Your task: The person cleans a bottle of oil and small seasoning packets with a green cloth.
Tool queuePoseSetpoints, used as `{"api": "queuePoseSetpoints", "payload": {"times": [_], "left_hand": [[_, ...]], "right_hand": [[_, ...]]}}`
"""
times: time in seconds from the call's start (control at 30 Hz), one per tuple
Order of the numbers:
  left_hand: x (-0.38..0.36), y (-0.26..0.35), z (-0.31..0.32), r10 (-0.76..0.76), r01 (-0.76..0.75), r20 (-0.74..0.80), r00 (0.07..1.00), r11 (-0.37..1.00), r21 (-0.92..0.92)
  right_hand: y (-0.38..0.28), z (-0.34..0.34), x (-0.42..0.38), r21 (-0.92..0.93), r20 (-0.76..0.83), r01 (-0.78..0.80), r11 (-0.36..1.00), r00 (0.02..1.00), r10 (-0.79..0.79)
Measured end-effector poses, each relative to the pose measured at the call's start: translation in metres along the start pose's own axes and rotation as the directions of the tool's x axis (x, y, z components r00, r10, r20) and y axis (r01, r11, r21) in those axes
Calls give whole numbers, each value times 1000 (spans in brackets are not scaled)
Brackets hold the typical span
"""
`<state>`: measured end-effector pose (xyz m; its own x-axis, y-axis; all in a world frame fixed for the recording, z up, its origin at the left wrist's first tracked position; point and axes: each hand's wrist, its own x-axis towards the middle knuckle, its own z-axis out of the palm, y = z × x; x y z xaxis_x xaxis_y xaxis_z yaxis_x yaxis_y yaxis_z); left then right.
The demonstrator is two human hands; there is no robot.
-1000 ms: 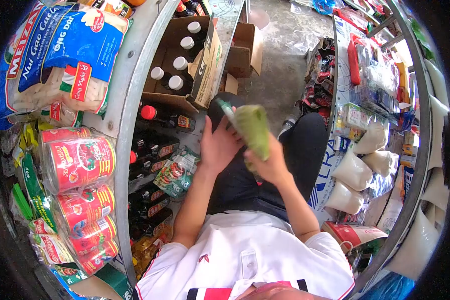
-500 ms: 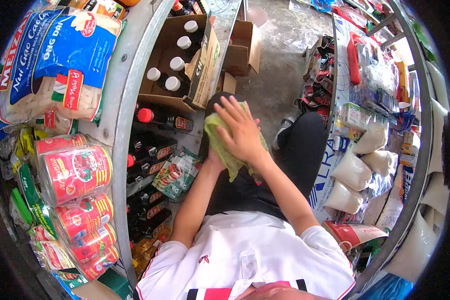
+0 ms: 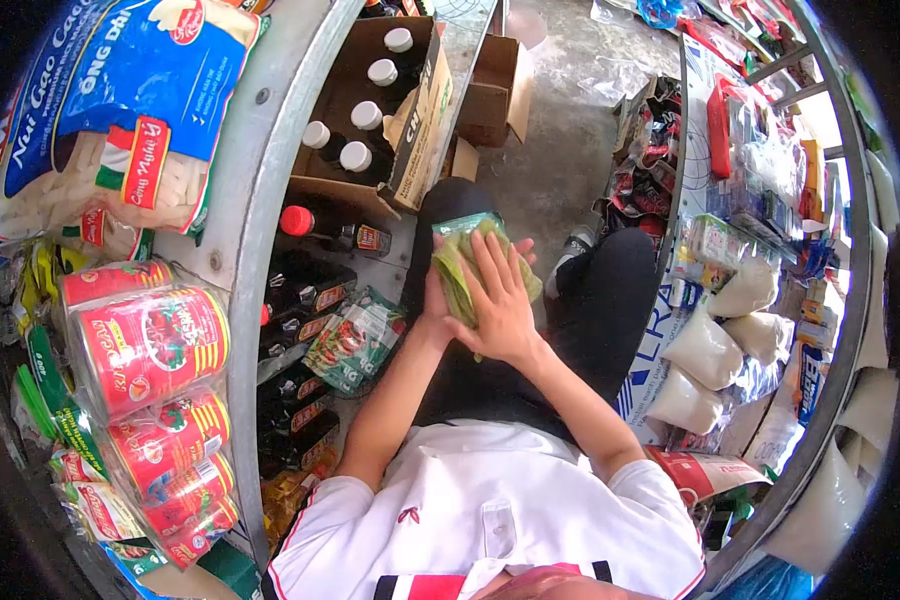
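Note:
My left hand (image 3: 434,300) supports a green plastic packet (image 3: 467,224) from beneath; its fingertips show past the packet's right side. A crumpled yellow-green cloth (image 3: 455,275) covers most of the packet, so its print is hidden. Flat on top of the cloth lies my right hand (image 3: 500,305), fingers stretched out and slightly apart. Both hands are above my lap, between my knees. Close by on the left shelf are a green packet with red pictures (image 3: 358,338) and a dark sauce bottle with a red cap (image 3: 335,232).
An open carton (image 3: 420,150) of white-capped bottles stands at the upper left. Red cans (image 3: 155,345) in plastic wrap and a blue pasta bag (image 3: 160,75) sit on the nearer left shelf. Bags of white grains (image 3: 705,345) line the right shelf, behind a metal frame (image 3: 840,300).
My right hand has slid down and right across the packet. The cloth is more bunched beneath it, and the packet's green upper edge now shows. The view has shifted slightly.

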<state>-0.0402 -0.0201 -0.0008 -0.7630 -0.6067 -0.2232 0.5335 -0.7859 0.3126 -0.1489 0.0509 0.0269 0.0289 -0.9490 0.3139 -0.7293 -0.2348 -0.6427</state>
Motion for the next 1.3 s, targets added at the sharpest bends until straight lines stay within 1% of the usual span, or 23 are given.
{"api": "queuePoseSetpoints", "payload": {"times": [0.03, 0.1, 0.23, 0.27, 0.3, 0.33, 0.37, 0.43, 0.5, 0.53, 0.63, 0.7, 0.73, 0.77, 0.83, 0.87, 0.97, 1.03, 1.1, 1.13, 1.17, 1.27, 1.3], "left_hand": [[-2, 1, 3, 3, -3, 0, 1000, 1000, 14], [-4, 2, 9, -3, 3, 2, 1000, 999, 41], [-2, 4, 19, -9, 6, 25, 1000, 995, 101], [-7, 0, 10, -37, 45, -118, 992, 997, 66], [-8, -1, 8, -37, 45, -116, 993, 997, 68], [-8, -3, 7, -18, 39, -150, 988, 990, 137], [-8, -4, 5, 1, 37, -184, 983, 978, 204], [-7, -3, 1, 8, 22, -160, 987, 983, 183], [-6, -4, 1, 23, -15, -157, 987, 999, 49], [-6, -6, 1, 21, -14, -159, 987, 999, 45], [-5, -5, 2, 71, -56, -231, 970, 996, 67], [-6, -5, -1, 32, -33, 10, 999, 993, 110], [-6, -5, -1, 31, -32, 11, 999, 993, 111], [-6, -4, -1, 17, -15, -20, 1000, 995, 101], [-6, -4, 1, -13, 20, -81, 997, 997, 79], [-6, -4, 3, -30, 38, -111, 993, 997, 69], [-10, -2, 6, -76, 86, -205, 976, 996, 36], [-15, 1, 10, -105, 113, -269, 958, 994, 14], [-12, 5, 15, -128, 134, -313, 941, 991, -3], [-10, -1, 7, -71, 92, -201, 977, 991, 95], [-9, -2, 9, -72, 92, -196, 978, 991, 99], [-10, -4, 7, -32, 55, -145, 989, 987, 154], [-10, -4, 3, -34, 56, -140, 990, 986, 156]], "right_hand": [[-1, 0, -3, -41, 42, 13, 999, 999, -11], [5, -4, 9, -30, 44, 11, 999, 999, -10], [16, -7, 47, 34, -15, -13, 999, 1000, 14], [24, -2, 54, 62, -42, -46, 997, 998, 48], [31, 0, 62, 90, -68, -76, 993, 994, 83], [36, 2, 66, 182, -111, -97, 978, 987, 118], [38, 4, 66, 183, -112, -96, 978, 987, 118], [45, 10, 61, 276, -162, -165, 947, 963, 215], [39, 7, 50, 269, -164, -178, 947, 960, 227], [34, 5, 41, 223, -165, -187, 957, 960, 226], [16, 5, 18, 173, -139, -183, 968, 968, 208], [0, 5, 5, 88, -99, -147, 985, 983, 156], [-5, 10, 0, 41, -86, -133, 990, 987, 136], [-12, 10, 2, 42, -89, -133, 990, 987, 136], [-26, 7, 8, 81, -78, -44, 996, 996, 50], [-30, 3, 17, 32, -77, -13, 999, 997, 16], [-22, -4, 46, 64, -18, 39, 997, 999, -38], [-6, 6, 59, 65, -46, 51, 997, 998, -48], [15, 8, 71, 103, -104, -12, 995, 994, 23], [29, 9, 75, 102, -163, -1, 995, 986, 17], [43, 10, 77, 99, -169, 1, 995, 986, 16], [69, 4, 70, 405, -175, -215, 889, 936, 306], [78, 3, 64, 403, -181, -213, 890, 935, 305]]}}
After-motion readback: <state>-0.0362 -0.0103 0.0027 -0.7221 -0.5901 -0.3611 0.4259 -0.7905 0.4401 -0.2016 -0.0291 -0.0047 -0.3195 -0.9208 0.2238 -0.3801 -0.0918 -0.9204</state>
